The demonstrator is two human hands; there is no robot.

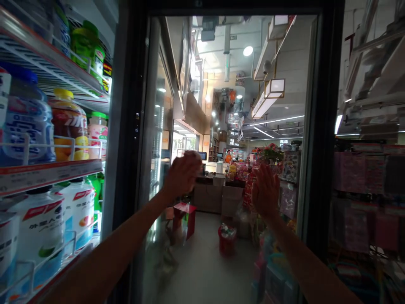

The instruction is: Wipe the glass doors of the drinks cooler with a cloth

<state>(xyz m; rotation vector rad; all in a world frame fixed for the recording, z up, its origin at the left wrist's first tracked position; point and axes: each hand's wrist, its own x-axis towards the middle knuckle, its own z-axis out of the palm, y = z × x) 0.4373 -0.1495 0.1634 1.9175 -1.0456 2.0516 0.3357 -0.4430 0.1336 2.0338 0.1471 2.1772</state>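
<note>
A glass door in a dark frame stands before me, with the shop showing in its pane. My left hand is raised near the left middle of the pane. Motion smears its fingers, and a pale patch shows at their tips; whether it holds anything is unclear. My right hand is held up at the right side of the pane, fingers stretched upward and nothing visible in it. I cannot tell if either hand touches the glass.
On the left, lit cooler shelves with wire rails carry several drinks, among them a yellow-capped bottle and white bottles. Dark racks of goods stand on the right. Through the pane appear a red bucket, a counter and a distant person in orange.
</note>
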